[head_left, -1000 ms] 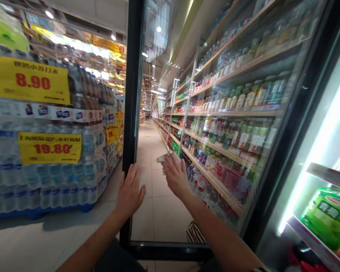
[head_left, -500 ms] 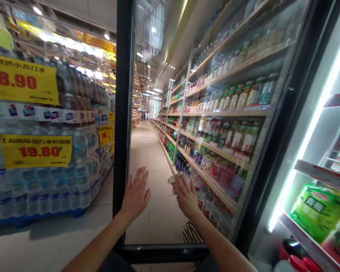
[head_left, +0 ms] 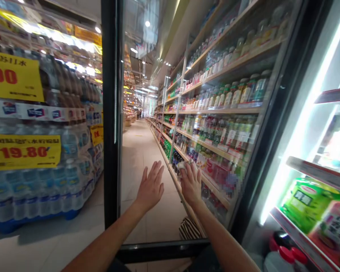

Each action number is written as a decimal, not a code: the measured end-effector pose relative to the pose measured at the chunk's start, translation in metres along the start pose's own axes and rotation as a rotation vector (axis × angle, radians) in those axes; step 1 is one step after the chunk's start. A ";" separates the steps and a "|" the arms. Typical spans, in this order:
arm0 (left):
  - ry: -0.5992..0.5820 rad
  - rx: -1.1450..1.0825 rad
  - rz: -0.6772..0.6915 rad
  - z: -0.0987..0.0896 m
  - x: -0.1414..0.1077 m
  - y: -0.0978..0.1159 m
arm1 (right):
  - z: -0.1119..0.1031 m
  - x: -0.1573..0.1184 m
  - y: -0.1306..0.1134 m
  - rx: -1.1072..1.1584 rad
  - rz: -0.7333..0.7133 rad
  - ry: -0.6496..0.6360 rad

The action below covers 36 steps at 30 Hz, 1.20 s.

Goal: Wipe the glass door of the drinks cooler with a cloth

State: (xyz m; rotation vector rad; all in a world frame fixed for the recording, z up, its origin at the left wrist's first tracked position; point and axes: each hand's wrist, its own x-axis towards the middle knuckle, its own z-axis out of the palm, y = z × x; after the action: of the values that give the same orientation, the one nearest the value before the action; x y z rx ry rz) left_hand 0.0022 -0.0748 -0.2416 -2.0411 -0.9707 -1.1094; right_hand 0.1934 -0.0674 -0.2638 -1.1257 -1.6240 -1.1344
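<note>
A glass door [head_left: 141,147] with a black frame stands before me. Spread fingers and a flat palm show on my left hand [head_left: 150,187], which is at the pane and holds nothing; I cannot tell whether it touches the glass. To its right, my right hand [head_left: 190,185] presses a crumpled whitish cloth [head_left: 182,166] to the glass. Most of that cloth is hidden under the fingers, with an edge sticking out at the left and top.
Stacked water bottles [head_left: 45,185] with yellow price signs [head_left: 24,151] stand on a blue pallet at left. Lit cooler shelves [head_left: 317,170] with green packs [head_left: 306,202] are at right. Drink shelves [head_left: 218,109] and a striped item [head_left: 189,229] show in the pane.
Both hands have shifted right and slightly up across the pane, the cloth moving along under the right one. My view has turned a little to the right.
</note>
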 end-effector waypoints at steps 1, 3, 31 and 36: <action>-0.003 -0.003 0.001 0.001 0.002 0.002 | -0.001 0.005 0.003 -0.018 0.033 0.013; 0.001 -0.015 0.006 0.002 0.006 0.007 | -0.002 0.007 0.006 -0.036 0.060 0.024; 0.018 -0.079 0.072 0.018 0.028 0.035 | -0.016 -0.013 0.066 -0.105 0.196 0.018; 0.013 -0.063 0.053 0.026 0.029 0.038 | -0.019 -0.007 0.090 -0.110 0.288 0.067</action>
State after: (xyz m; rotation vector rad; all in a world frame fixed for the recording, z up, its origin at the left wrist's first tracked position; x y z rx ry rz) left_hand 0.0553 -0.0665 -0.2349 -2.0949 -0.8809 -1.1369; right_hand 0.2839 -0.0704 -0.2467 -1.3300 -1.3117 -1.0681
